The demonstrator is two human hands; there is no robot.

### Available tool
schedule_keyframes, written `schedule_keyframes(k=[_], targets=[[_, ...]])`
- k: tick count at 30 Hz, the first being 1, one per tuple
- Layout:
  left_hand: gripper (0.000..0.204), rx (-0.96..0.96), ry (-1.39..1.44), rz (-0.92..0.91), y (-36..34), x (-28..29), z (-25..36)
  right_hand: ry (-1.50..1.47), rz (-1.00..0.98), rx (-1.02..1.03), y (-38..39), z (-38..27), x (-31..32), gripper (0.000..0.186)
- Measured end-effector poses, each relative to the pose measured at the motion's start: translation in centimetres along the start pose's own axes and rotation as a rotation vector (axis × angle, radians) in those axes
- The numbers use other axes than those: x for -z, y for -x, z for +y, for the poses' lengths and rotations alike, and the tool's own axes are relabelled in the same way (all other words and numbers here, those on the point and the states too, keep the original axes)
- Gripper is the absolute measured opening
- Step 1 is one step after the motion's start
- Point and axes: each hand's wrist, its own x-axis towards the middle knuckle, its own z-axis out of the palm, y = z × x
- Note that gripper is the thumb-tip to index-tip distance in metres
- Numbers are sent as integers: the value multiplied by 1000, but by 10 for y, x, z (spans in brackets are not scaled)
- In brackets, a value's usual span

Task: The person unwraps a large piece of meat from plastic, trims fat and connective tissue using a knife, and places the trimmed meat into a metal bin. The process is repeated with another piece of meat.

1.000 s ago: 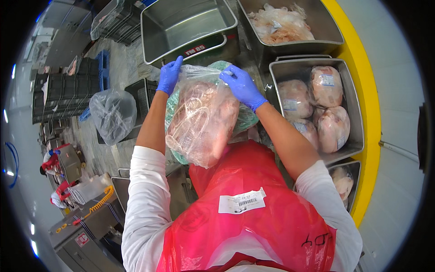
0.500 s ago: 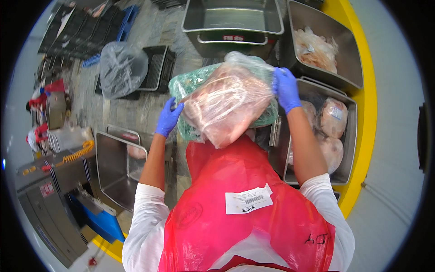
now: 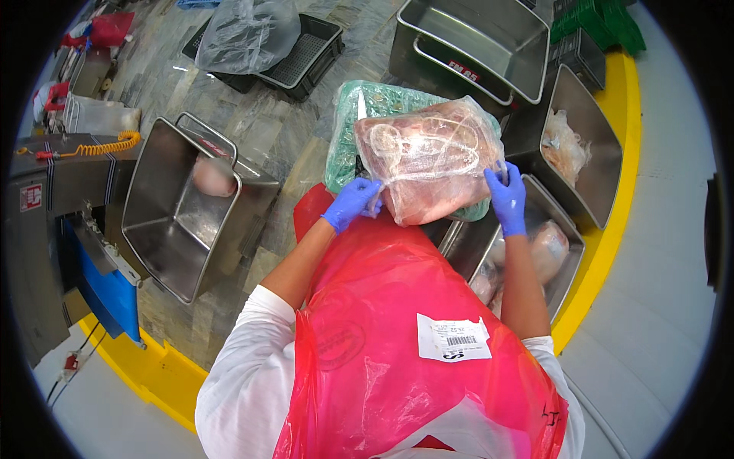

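A large piece of raw meat (image 3: pixel 428 164) in clear plastic wrap rests on a green crate (image 3: pixel 344 145) covered with clear film, just beyond my red apron. My left hand (image 3: pixel 354 203), in a blue glove, pinches the wrap at the near left edge of the meat. My right hand (image 3: pixel 506 199), gloved the same way, has its fingers closed on the plastic at the right edge. On the crate, a narrow white strip (image 3: pixel 361 107) shows beside the meat; what it is I cannot make out.
At left a steel bin (image 3: pixel 176 229) holds one piece of meat. Another steel bin (image 3: pixel 575 256) with wrapped meat stands under my right forearm; beyond it, one bin (image 3: pixel 612 153) contains crumpled plastic. A steel bin (image 3: pixel 474 38) and black crate (image 3: pixel 325 61) stand farther off.
My left hand has come in from beside the meat to pinch the wrap's near left edge. My right hand has moved nearer along the right edge. The view has turned.
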Motion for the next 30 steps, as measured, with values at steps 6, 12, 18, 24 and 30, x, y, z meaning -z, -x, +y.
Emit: schedule_keyframes(k=[6, 12, 18, 24, 30], targets=[[24, -45, -32, 41, 18, 22, 18, 515, 391, 443, 18, -13, -14, 60], [19, -276, -33, 58, 29, 25, 45, 399, 20, 696, 54, -59, -56, 66], [14, -272, 381, -8, 37, 18, 55, 419, -361, 791, 71, -119, -127, 40], [18, -292, 637, -55, 29, 3, 73, 264, -286, 487, 42, -90, -163, 17], [59, -227, -632, -92, 35, 21, 25, -127, -318, 89, 33, -84, -147, 16]])
